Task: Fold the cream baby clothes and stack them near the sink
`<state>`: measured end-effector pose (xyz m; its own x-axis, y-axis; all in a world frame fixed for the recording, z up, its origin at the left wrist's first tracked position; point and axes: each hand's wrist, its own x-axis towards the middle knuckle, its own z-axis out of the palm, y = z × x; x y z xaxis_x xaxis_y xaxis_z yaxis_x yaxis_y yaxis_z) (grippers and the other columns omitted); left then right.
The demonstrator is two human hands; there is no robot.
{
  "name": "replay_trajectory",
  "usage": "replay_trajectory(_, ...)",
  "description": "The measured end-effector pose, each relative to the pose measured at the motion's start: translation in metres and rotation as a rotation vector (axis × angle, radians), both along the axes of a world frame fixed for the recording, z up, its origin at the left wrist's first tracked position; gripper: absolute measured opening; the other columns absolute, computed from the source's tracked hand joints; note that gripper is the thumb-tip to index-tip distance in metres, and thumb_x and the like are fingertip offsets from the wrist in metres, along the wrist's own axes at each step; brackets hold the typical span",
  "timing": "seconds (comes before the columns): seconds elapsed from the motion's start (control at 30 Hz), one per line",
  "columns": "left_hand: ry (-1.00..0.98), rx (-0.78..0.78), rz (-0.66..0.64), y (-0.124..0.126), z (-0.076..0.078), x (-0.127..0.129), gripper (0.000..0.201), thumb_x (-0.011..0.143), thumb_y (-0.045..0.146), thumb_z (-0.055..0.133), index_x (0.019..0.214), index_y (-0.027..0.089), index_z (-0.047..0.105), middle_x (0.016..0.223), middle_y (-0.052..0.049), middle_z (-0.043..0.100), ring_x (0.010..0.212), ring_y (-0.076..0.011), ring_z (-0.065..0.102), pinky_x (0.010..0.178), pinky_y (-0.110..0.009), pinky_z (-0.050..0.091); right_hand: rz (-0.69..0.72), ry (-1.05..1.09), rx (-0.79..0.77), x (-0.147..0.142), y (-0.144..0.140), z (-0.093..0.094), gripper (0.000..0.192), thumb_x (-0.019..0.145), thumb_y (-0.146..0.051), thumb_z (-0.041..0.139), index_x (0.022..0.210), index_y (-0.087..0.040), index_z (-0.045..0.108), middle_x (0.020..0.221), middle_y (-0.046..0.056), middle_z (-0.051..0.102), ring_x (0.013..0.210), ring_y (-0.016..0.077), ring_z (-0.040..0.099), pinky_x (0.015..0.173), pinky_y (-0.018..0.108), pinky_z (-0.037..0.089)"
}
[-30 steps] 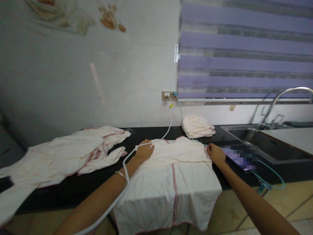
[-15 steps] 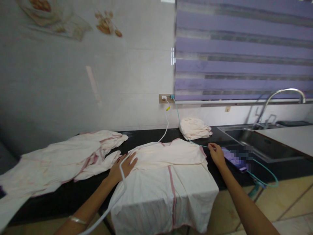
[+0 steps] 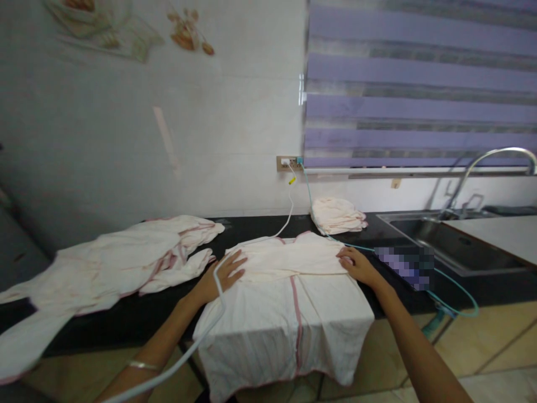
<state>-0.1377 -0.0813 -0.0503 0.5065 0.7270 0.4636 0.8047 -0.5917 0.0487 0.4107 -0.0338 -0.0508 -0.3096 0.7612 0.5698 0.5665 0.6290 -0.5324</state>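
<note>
Left hand (image 3: 221,272) and right hand (image 3: 356,265), grips released, are pressing flat one soft cream pink-trimmed garment (image 3: 289,302) draping over the glossy black bench (image 3: 126,313); one folded stack (image 3: 338,215) behind.

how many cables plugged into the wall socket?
2. The white cable drops from the wall socket, crosses the counter and passes the left hand. The teal cable runs right, past the right hand, looping off the edge.

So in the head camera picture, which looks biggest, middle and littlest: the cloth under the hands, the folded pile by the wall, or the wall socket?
1. cloth under the hands, biggest, though it is nearest the camera
2. folded pile
3. wall socket, littlest
</note>
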Motion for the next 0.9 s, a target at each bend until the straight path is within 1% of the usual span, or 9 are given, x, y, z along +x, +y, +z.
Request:
replay_trajectory(0.23,0.078,-0.035,0.027,-0.001,0.001,0.000,0.049,0.107,0.043,0.035,0.144,0.023,0.060,0.154,-0.008,0.054,0.146,-0.0239,0.046,0.125,-0.045,0.029,-0.096,0.004,0.037,0.001,0.004,-0.006,0.028,0.088,-0.036,0.057,0.098,-0.018,0.076,0.109,0.013,0.072,0.105,0.0266,0.066,0.100,0.042,0.050)
replay_trajectory(0.3,0.063,-0.084,0.089,-0.002,0.004,0.003,0.049,0.107,0.044,0.035,0.146,0.025,0.058,0.155,-0.007,0.053,0.146,-0.0246,0.046,0.124,-0.045,0.032,-0.124,0.000,0.034,0.001,0.004,-0.005,0.030,0.090,-0.039,0.054,0.097,-0.018,0.075,0.108,0.013,0.072,0.105,0.0267,0.066,0.101,0.042,0.050)
replay_trajectory(0.37,0.036,-0.114,0.159,-0.004,0.007,0.006,0.050,0.107,0.047,0.036,0.148,0.027,0.057,0.155,-0.006,0.053,0.145,-0.0251,0.048,0.122,-0.045,0.035,-0.160,0.029,0.035,0.002,0.004,-0.004,0.036,0.093,-0.043,0.052,0.103,-0.018,0.075,0.110,0.013,0.073,0.107,0.0275,0.066,0.103,0.043,0.050)
replay_trajectory(0.47,0.020,-0.103,0.175,-0.006,0.011,0.010,0.050,0.106,0.048,0.038,0.146,0.026,0.059,0.154,-0.005,0.054,0.144,-0.0245,0.049,0.122,-0.044,0.035,-0.220,0.103,0.007,0.003,0.000,-0.002,0.046,0.095,-0.050,0.050,0.119,-0.018,0.072,0.121,0.014,0.072,0.112,0.0288,0.066,0.105,0.046,0.050)
replay_trajectory(0.53,0.014,-0.100,0.181,-0.007,0.012,0.012,0.051,0.105,0.048,0.038,0.144,0.026,0.061,0.153,-0.005,0.055,0.143,-0.0238,0.050,0.123,-0.042,0.034,-0.199,0.087,-0.038,0.004,-0.003,-0.002,0.045,0.093,-0.050,0.053,0.120,-0.019,0.072,0.123,0.013,0.072,0.113,0.0292,0.067,0.105,0.047,0.050)
replay_trajectory(0.63,-0.018,-0.144,0.219,-0.008,0.013,0.013,0.054,0.104,0.052,0.036,0.144,0.025,0.061,0.153,-0.005,0.055,0.144,-0.0252,0.049,0.124,-0.044,0.033,-0.137,0.026,-0.056,0.005,-0.006,-0.002,0.039,0.090,-0.047,0.057,0.109,-0.020,0.077,0.119,0.013,0.075,0.114,0.0304,0.068,0.109,0.047,0.048)
replay_trajectory(0.77,-0.103,-0.222,0.241,-0.013,0.015,0.016,0.058,0.102,0.058,0.037,0.141,0.025,0.064,0.155,-0.007,0.054,0.145,-0.0281,0.047,0.124,-0.049,0.032,-0.175,0.059,-0.058,0.005,-0.008,-0.003,0.042,0.091,-0.050,0.055,0.109,-0.019,0.077,0.120,0.014,0.074,0.116,0.0310,0.067,0.110,0.048,0.047)
replay_trajectory(0.83,-0.177,-0.167,0.225,-0.018,0.020,0.019,0.056,0.100,0.058,0.040,0.132,0.022,0.069,0.154,-0.010,0.054,0.145,-0.0293,0.046,0.124,-0.051,0.031,-0.176,0.079,-0.081,0.004,-0.008,-0.002,0.044,0.092,-0.052,0.054,0.112,-0.018,0.075,0.121,0.014,0.073,0.115,0.0303,0.067,0.109,0.047,0.047)
replay_trajectory(0.9,-0.311,-0.035,0.217,-0.026,0.028,0.022,0.052,0.101,0.054,0.041,0.121,0.018,0.073,0.150,-0.013,0.057,0.143,-0.0293,0.047,0.124,-0.052,0.030,-0.196,0.129,-0.096,0.003,-0.008,-0.002,0.047,0.092,-0.054,0.054,0.117,-0.017,0.071,0.120,0.014,0.072,0.113,0.0294,0.066,0.107,0.047,0.048)
